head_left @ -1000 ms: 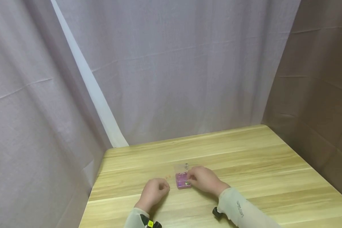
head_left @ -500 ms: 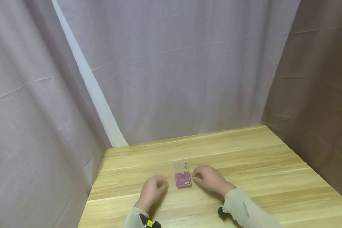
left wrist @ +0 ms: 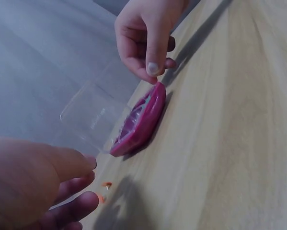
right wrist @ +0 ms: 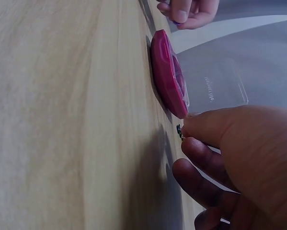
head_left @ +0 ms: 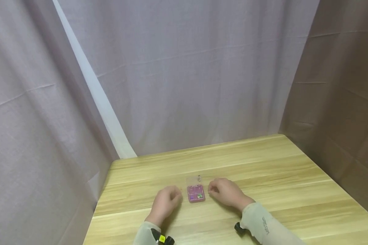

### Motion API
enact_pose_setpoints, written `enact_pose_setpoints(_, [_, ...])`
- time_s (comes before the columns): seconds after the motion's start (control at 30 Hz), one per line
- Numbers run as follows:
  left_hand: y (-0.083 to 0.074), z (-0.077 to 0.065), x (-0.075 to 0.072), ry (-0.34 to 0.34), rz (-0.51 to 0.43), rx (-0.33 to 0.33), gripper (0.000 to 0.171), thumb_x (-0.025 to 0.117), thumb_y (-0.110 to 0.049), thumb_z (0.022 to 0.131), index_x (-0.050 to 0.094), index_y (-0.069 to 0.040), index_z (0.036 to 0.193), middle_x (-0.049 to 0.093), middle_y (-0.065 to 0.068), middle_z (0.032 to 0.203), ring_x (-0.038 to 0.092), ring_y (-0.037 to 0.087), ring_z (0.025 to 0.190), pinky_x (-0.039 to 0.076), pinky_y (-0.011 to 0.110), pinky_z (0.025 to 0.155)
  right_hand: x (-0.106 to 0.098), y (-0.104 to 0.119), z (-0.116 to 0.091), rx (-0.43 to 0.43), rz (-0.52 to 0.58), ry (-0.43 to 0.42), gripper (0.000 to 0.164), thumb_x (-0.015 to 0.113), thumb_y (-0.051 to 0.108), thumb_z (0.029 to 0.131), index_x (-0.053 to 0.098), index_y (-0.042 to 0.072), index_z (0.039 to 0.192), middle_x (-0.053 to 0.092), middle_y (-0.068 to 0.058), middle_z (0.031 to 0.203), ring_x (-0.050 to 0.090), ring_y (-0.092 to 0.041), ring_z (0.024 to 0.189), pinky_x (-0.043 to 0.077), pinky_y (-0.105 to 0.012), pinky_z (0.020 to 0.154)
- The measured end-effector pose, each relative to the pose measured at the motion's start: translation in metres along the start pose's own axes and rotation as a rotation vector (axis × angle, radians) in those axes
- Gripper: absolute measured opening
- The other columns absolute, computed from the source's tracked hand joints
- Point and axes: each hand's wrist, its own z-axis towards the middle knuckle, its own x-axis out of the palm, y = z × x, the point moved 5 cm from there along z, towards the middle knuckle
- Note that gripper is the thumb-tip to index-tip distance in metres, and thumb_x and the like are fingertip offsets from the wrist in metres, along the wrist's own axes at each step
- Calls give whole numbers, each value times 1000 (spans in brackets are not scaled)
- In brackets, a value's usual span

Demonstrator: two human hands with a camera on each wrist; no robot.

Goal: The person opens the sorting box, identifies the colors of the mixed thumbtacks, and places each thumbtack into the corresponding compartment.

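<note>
A small pink case [head_left: 196, 197] with compartments lies on the table, its clear lid [left wrist: 93, 115] tipped open away from me. Green pieces [head_left: 200, 196] sit in its near right compartment. My left hand [head_left: 166, 201] is left of the case, thumb and finger pinching a tiny purple piece [right wrist: 176, 22]. Just beyond these fingers lie small orange pieces [left wrist: 107, 184], one showing a pale stem. My right hand [head_left: 226, 192] is right of the case, its thumb and index fingertip at a tiny dark green piece [right wrist: 179, 130], which looks pinched.
The wood-grain table [head_left: 263, 163] runs back to grey curtains [head_left: 202, 75] behind and at the left. A darker curtain [head_left: 340, 95] hangs along the right side. Both forearms wear pale sleeves [head_left: 268, 226] and wrist cameras [head_left: 240, 228].
My right hand has drawn back from over the case to its right side, uncovering the green pieces in it. The left hand has shifted slightly forward, covering more of the orange pieces.
</note>
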Motion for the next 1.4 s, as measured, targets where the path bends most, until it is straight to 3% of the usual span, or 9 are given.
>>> enact_pose_setpoints(0.13, [-5, 4, 1, 0, 1, -8, 11, 69, -28, 90, 71, -22, 99, 72, -6, 90, 61, 8, 80, 57, 40, 78, -1, -1, 0, 3, -3, 0, 5, 73, 31, 86, 72, 28, 89, 66, 15, 84, 56, -3, 75, 55, -37, 73])
enact_pose_setpoints(0.4, [-17, 10, 3, 6, -32, -2, 7, 70, -26, 89, 71, -21, 94, 72, -5, 85, 61, 7, 76, 57, 39, 75, -1, -5, 0, 8, -6, -6, 4, 73, 30, 85, 72, 29, 89, 65, 17, 82, 55, -2, 73, 54, -36, 71])
enact_pose_setpoints(0.7, [-26, 14, 9, 33, 1, 0, 6, 69, -24, 89, 72, -20, 93, 71, -11, 86, 60, 6, 78, 56, 39, 75, 1, -9, 0, 5, -13, -8, 5, 72, 31, 86, 72, 29, 90, 66, 17, 84, 55, -2, 73, 54, -35, 71])
enact_pose_setpoints(0.97, [-28, 16, 14, 41, 49, 53, 8, 69, -22, 89, 72, -21, 96, 73, -7, 93, 61, 8, 84, 57, 39, 79, -1, -7, 0, -6, -23, -6, 6, 72, 31, 86, 72, 29, 91, 66, 16, 85, 56, -3, 76, 55, -36, 74])
enact_pose_setpoints(1.4, [-31, 18, 22, 67, 70, 39, 7, 71, -23, 87, 72, -25, 94, 72, -7, 97, 61, 9, 88, 57, 42, 83, 2, -10, -3, 9, -4, 1, 7, 72, 32, 86, 73, 28, 93, 65, 16, 85, 57, -4, 77, 55, -38, 75])
